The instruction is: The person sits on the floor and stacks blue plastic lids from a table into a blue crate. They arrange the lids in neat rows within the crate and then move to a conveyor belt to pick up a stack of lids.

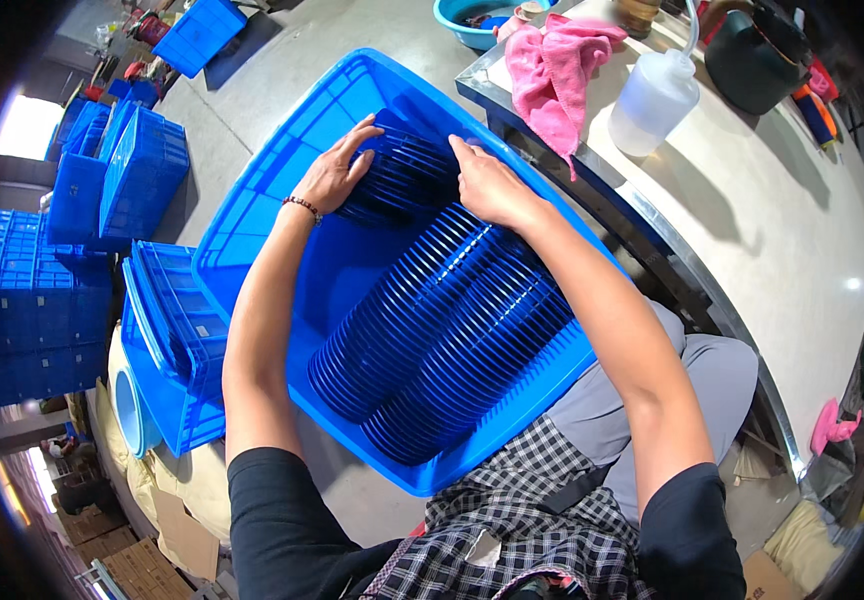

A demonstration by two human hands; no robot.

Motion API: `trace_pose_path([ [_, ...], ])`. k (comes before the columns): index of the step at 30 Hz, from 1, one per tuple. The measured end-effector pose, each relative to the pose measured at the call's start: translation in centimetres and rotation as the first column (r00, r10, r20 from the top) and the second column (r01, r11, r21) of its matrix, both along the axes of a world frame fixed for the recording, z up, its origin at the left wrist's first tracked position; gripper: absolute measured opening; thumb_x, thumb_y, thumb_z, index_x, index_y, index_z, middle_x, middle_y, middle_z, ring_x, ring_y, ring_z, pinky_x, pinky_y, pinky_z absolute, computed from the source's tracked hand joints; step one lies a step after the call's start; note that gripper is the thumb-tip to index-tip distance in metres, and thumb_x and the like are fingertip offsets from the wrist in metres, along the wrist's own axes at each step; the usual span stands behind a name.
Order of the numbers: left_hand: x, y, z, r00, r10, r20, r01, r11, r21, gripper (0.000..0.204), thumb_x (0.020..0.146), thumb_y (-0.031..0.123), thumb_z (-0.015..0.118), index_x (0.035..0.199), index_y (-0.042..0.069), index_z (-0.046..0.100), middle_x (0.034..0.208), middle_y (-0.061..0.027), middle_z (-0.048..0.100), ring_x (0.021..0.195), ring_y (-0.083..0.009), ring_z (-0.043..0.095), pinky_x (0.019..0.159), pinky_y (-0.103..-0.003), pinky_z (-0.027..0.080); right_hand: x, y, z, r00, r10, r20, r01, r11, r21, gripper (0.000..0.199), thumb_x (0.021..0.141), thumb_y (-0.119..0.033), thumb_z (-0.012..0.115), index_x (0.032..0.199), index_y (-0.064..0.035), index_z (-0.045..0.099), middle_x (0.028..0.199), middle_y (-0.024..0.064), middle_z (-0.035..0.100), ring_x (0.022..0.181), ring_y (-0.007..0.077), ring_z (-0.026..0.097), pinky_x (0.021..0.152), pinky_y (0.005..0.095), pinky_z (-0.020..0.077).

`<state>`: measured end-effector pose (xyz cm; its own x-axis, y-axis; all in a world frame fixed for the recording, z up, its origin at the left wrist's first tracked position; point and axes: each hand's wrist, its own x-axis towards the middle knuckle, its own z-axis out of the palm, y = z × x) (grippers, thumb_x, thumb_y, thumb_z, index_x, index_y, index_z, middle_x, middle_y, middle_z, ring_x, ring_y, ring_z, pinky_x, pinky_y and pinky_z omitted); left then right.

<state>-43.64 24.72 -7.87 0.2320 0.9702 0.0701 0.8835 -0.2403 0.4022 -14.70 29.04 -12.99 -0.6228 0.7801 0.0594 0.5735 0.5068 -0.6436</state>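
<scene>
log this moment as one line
left hand: at left end, short ribbed dark-blue stack; right hand: near right end, same stack; blue crate: holds two longer stacks

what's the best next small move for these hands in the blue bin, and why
Probably square up the short dark-blue stack between the left hand and right hand: the hands sit at either side of it, while the two long rows nearby lie neatly lined up in the blue bin.
</scene>
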Motion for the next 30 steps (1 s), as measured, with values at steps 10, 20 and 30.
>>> trace_pose_path([
  [10, 2.2, 4.1, 0.4, 0.999, -0.053, -0.005, 0.053, 0.993, 0.104, 0.040, 0.109, 0.037, 0.057, 0.144, 0.018, 0.056, 0.162, -0.0132, 0.048, 0.140, -0.0379, 0.055, 0.114, -0.044, 0.048, -1.7, 0.1, 1.4, 0.964, 0.184, 0.192, -0.156, 0.976, -0.154, 0.139, 0.083, -0.050, 0.085, 0.161, 0.0126, -0.011, 0.162, 0.0475, 0.016, 0.156, 0.0530, 0.022, 0.130, 0.0466, 0.0218],
  [20, 4.0, 6.1, -0.2, 0.995, 0.097, 0.016, -0.099, 0.983, 0.153, 0.040, 0.108, 0.033, 0.059, 0.139, 0.009, 0.056, 0.150, -0.0198, 0.059, 0.132, -0.0410, 0.060, 0.108, -0.045, 0.050, -7.3, -1.0, -0.3, 0.973, -0.228, -0.034, 0.219, 0.962, -0.162, 0.117, 0.090, -0.035, 0.072, 0.164, 0.0033, -0.010, 0.159, 0.0398, 0.026, 0.147, 0.0539, 0.035, 0.122, 0.0572, 0.0324],
  [30, 2.9, 9.0, -1.3, 0.931, 0.331, 0.152, -0.355, 0.916, 0.186, 0.042, 0.105, 0.041, 0.061, 0.131, 0.008, 0.067, 0.126, -0.0168, 0.074, 0.121, -0.0347, 0.069, 0.101, -0.042, 0.053, -13.1, -3.1, -0.5, 0.790, -0.542, -0.289, 0.544, 0.835, -0.078, 0.109, 0.092, -0.040, 0.076, 0.166, 0.0007, 0.008, 0.160, 0.0307, 0.031, 0.146, 0.0476, 0.033, 0.118, 0.0639, 0.0248],
])
